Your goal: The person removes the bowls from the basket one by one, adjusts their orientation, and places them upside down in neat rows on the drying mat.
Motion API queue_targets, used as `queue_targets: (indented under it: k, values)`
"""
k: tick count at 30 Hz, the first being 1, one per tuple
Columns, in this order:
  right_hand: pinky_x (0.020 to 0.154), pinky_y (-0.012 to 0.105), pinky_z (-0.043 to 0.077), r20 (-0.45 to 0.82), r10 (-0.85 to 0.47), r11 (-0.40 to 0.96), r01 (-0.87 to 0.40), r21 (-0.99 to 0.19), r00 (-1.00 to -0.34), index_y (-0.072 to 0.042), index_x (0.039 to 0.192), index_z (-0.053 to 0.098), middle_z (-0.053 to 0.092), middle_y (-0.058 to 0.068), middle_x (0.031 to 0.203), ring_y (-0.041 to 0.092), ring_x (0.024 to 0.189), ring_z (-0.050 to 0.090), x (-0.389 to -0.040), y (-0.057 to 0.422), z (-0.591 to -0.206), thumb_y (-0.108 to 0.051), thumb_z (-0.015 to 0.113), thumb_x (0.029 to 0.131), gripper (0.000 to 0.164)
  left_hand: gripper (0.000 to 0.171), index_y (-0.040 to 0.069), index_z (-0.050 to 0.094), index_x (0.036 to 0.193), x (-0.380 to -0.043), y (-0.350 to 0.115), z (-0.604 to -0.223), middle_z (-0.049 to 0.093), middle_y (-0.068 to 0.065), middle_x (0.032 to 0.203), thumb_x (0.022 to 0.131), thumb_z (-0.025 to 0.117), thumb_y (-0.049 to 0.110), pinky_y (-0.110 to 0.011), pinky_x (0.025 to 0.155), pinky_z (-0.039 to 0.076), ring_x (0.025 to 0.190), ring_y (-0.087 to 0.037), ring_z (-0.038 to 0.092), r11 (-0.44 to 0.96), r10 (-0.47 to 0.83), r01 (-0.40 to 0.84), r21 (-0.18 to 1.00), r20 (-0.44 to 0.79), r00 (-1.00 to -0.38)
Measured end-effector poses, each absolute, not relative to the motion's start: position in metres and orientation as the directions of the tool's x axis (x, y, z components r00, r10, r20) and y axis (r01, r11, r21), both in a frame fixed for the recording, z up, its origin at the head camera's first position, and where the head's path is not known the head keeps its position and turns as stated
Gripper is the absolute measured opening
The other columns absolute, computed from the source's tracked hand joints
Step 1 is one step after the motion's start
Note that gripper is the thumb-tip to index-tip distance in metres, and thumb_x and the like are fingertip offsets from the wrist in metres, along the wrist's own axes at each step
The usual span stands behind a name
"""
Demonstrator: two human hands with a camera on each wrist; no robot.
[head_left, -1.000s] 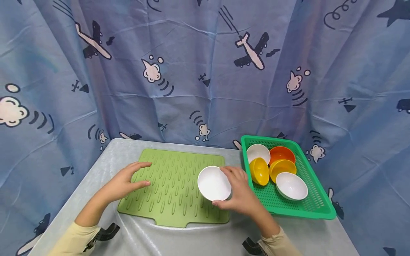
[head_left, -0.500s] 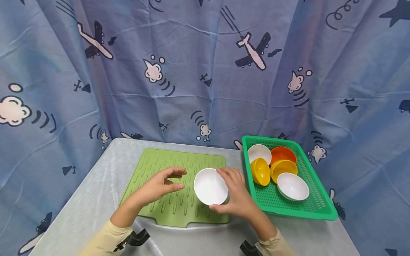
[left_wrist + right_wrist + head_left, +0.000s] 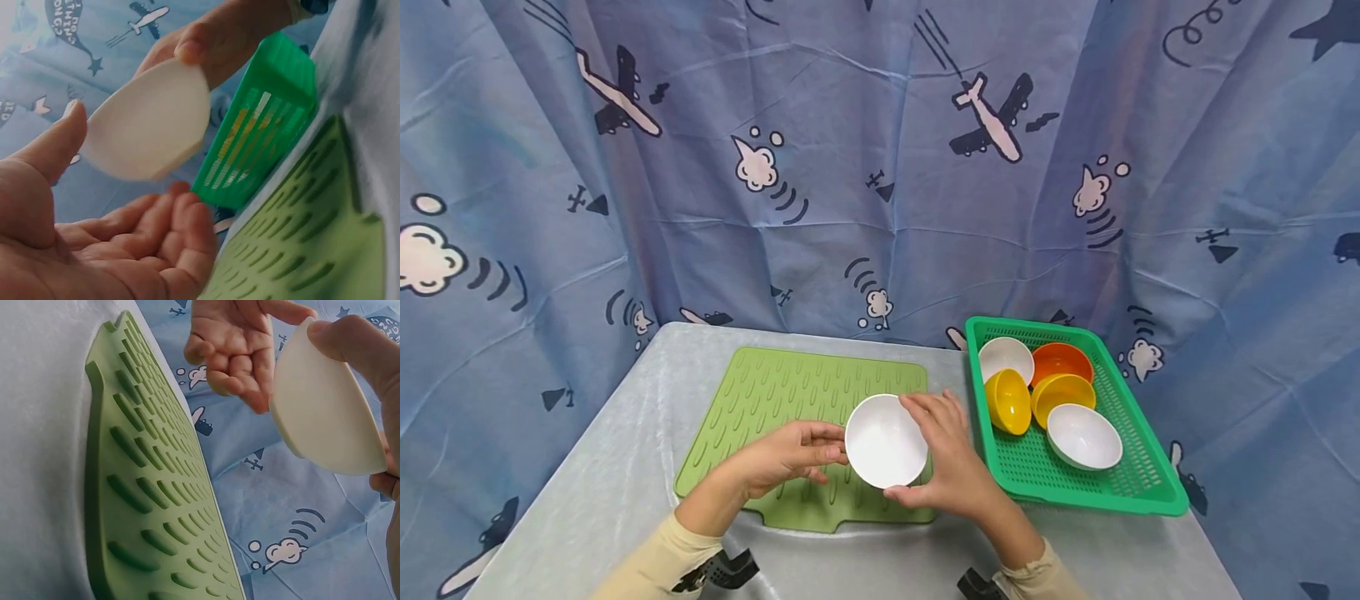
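The right hand (image 3: 951, 458) holds a white bowl (image 3: 886, 442) in a wide grip, green mat (image 3: 790, 392) below it, relaxed, empty left hand (image 3: 786, 458) just beside.

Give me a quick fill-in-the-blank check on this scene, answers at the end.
The bowl gripped by the right hand is ____ in colour.
From the person's side, the basket stands to the ____ of the mat.
Inside the basket, the number of yellow bowls showing is ____.
Missing words: white; right; two.
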State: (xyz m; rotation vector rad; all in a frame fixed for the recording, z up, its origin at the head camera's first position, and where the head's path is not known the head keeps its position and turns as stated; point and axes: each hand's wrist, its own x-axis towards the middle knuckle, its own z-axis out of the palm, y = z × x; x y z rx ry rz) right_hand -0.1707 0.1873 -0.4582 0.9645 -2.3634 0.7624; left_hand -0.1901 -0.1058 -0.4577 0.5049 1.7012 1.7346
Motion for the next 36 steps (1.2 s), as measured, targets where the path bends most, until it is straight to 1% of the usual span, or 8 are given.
queue_targets:
  k: [4, 10, 16, 19, 22, 28, 31, 36]
  values:
    - [0.120, 0.059, 0.014, 0.603, -0.482, 0.599, -0.741, -0.303, -0.636, -0.005, 0.149, 0.048, 0.051, 0.013, 0.144, 0.030, 0.134, 0.044, -0.170, 0.185, -0.461, -0.060, 0.092, 0.055, 0.118, 0.070, -0.012, 0.047, 0.145, -0.189, -0.100, -0.462, 0.066, -0.013, 0.129, 0.098, 0.071, 0.034, -0.036, 0.086, 0.054, 0.112, -0.022, 0.061, 0.035, 0.662, -0.150, 0.988, -0.135, -0.738]
    - [0.120, 0.060, 0.013, 0.604, -0.483, 0.607, -0.740, -0.290, -0.634, -0.006, 0.151, 0.047, 0.050, 0.012, 0.145, 0.029, 0.135, 0.042, -0.170, 0.183, -0.464, -0.061, 0.090, 0.058, 0.116, 0.060, -0.011, 0.052, 0.140, -0.187, -0.095, -0.466, 0.069, 0.000, 0.115, 0.098, 0.069, 0.029, -0.028, 0.079, 0.048, 0.103, -0.016, 0.057, -0.003, 0.642, -0.160, 0.987, -0.121, -0.757]
    - [0.118, 0.065, 0.012, 0.584, -0.504, 0.610, -0.741, -0.282, -0.637, -0.007, 0.155, 0.041, 0.046, 0.013, 0.152, 0.033, 0.144, 0.035, -0.168, 0.181, -0.460, -0.059, 0.093, 0.060, 0.119, 0.056, -0.012, 0.053, 0.136, -0.185, -0.091, -0.465, 0.066, -0.002, 0.113, 0.095, 0.069, 0.023, -0.025, 0.079, 0.047, 0.100, -0.016, 0.057, -0.008, 0.595, -0.088, 0.996, -0.066, -0.801]
    - [0.117, 0.068, 0.013, 0.530, -0.482, 0.597, -0.704, -0.385, -0.698, -0.012, 0.159, 0.035, 0.039, 0.013, 0.159, 0.036, 0.150, 0.026, -0.165, 0.182, -0.453, -0.050, 0.095, 0.063, 0.119, 0.058, -0.013, 0.050, 0.138, -0.184, -0.093, -0.463, 0.063, -0.011, 0.116, 0.093, 0.072, 0.017, -0.026, 0.083, 0.050, 0.101, -0.018, 0.057, 0.021, 0.553, -0.003, 1.000, -0.014, -0.833]
    - [0.116, 0.070, 0.021, 0.454, -0.414, 0.560, -0.614, -0.557, -0.789, -0.016, 0.160, 0.033, 0.040, 0.009, 0.159, 0.033, 0.150, 0.029, -0.162, 0.186, -0.448, -0.039, 0.091, 0.075, 0.105, 0.061, -0.008, 0.053, 0.139, -0.184, -0.095, -0.458, 0.061, -0.015, 0.117, 0.088, 0.078, 0.013, -0.028, 0.079, 0.052, 0.098, -0.023, 0.056, 0.098, 0.500, 0.125, 0.987, 0.060, -0.864]
    - [0.113, 0.068, 0.030, 0.246, -0.327, 0.421, -0.373, -0.827, -0.913, -0.009, 0.154, 0.042, 0.054, 0.009, 0.149, 0.034, 0.141, 0.046, -0.163, 0.190, -0.447, -0.023, 0.073, 0.095, 0.068, 0.065, 0.012, 0.061, 0.133, -0.184, -0.100, -0.449, 0.060, 0.000, 0.113, 0.074, 0.088, 0.015, -0.037, 0.081, 0.047, 0.101, -0.023, 0.052, 0.317, 0.437, 0.393, 0.863, 0.234, -0.868]
    - [0.113, 0.066, 0.032, 0.114, -0.372, 0.384, -0.265, -0.884, -0.921, -0.006, 0.153, 0.043, 0.054, 0.014, 0.149, 0.038, 0.139, 0.047, -0.164, 0.191, -0.448, -0.026, 0.067, 0.099, 0.062, 0.069, 0.017, 0.060, 0.132, -0.182, -0.100, -0.447, 0.056, 0.005, 0.119, 0.070, 0.090, 0.014, -0.039, 0.091, 0.048, 0.110, -0.023, 0.052, 0.368, 0.457, 0.484, 0.794, 0.298, -0.838]
    - [0.110, 0.061, 0.040, -0.046, -0.478, 0.282, -0.104, -0.954, -0.877, -0.001, 0.154, 0.038, 0.052, 0.022, 0.148, 0.046, 0.139, 0.044, -0.163, 0.193, -0.447, -0.035, 0.055, 0.105, 0.062, 0.074, 0.018, 0.059, 0.131, -0.179, -0.099, -0.445, 0.054, 0.005, 0.131, 0.065, 0.092, 0.016, -0.052, 0.103, 0.046, 0.125, -0.022, 0.048, 0.437, 0.491, 0.584, 0.684, 0.363, -0.792]
